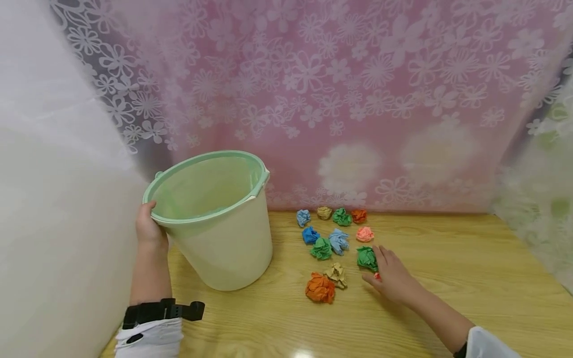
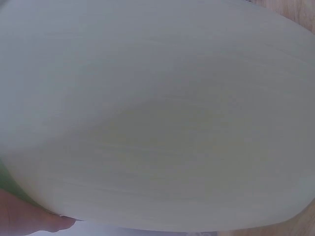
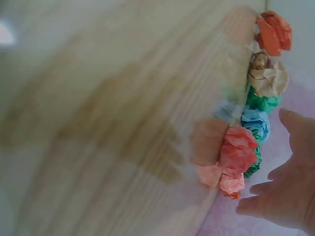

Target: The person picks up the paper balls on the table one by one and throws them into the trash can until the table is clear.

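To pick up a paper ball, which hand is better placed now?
Probably the right hand: it is close beside a green paper ball, while the left hand is busy holding the bucket.

Screened nook, room type unclear: floral curtain, wood-grain table.

A pink floral curtain backs the wooden table.
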Demonstrator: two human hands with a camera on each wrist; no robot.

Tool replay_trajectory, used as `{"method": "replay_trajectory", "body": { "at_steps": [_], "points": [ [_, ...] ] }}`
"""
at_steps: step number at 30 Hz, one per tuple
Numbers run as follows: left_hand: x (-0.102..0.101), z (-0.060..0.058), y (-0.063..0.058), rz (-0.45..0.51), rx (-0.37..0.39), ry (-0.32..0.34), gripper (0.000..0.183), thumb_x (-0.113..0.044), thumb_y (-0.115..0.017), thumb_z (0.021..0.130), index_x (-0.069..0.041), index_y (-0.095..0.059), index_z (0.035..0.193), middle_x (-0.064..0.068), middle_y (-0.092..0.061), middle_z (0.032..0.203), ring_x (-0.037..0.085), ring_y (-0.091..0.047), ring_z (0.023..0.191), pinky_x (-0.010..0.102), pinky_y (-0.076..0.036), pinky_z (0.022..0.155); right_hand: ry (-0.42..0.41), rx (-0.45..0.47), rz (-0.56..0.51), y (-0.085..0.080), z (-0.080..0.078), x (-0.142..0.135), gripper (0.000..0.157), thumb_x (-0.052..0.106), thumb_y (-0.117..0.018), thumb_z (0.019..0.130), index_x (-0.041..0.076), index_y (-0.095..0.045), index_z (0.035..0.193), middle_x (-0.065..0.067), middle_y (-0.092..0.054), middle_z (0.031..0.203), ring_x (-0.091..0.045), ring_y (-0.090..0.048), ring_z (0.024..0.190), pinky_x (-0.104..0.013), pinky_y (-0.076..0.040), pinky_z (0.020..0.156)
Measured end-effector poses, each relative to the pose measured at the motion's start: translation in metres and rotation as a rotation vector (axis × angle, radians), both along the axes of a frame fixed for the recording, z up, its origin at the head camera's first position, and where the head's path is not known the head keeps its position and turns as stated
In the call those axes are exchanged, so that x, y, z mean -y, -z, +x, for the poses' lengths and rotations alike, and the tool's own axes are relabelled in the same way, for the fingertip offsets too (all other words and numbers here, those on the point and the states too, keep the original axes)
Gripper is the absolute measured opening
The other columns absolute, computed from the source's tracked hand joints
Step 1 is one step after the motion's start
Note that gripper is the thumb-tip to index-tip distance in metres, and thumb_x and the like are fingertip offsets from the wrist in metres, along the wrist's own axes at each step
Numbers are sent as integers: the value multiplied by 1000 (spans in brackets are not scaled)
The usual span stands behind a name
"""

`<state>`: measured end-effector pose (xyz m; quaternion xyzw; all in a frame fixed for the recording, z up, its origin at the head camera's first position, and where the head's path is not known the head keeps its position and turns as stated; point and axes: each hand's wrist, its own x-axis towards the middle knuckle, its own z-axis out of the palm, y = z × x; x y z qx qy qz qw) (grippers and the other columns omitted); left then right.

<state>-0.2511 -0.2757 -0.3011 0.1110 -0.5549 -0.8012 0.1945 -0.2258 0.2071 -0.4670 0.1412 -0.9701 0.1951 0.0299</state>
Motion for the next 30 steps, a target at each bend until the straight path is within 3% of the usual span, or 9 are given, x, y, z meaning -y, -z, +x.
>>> {"method": "replay_trajectory", "body": {
  "at_steps": [10, 26, 30],
  "points": [
    [-2, -2, 1, 12, -1, -5, 55, -28, -27, 100, -17, -24, 153, -5, -25, 156, 9, -22, 140, 22, -13, 116, 18, 113, 33, 5, 1, -6, 83, 34, -65, 91, -22, -26, 138, -45, -37, 134, -59, -36, 124, -64, -34, 101],
    [-2, -3, 1, 27, -21, -9, 55, -26, -27, 99, -16, -26, 153, -4, -26, 156, 9, -23, 140, 21, -15, 115, -34, 112, 37, 7, 5, -11, 59, 22, -65, 92, -20, -40, 127, -40, -44, 127, -55, -42, 120, -60, -41, 97],
    [-2, -2, 2, 11, -24, -2, 54, -27, -26, 100, -17, -25, 153, -5, -24, 157, 9, -21, 141, 22, -13, 116, -56, 73, 36, 9, 5, -14, 54, 17, -67, 91, -18, -44, 124, -38, -48, 122, -53, -47, 117, -57, -43, 95]
  ]
}}
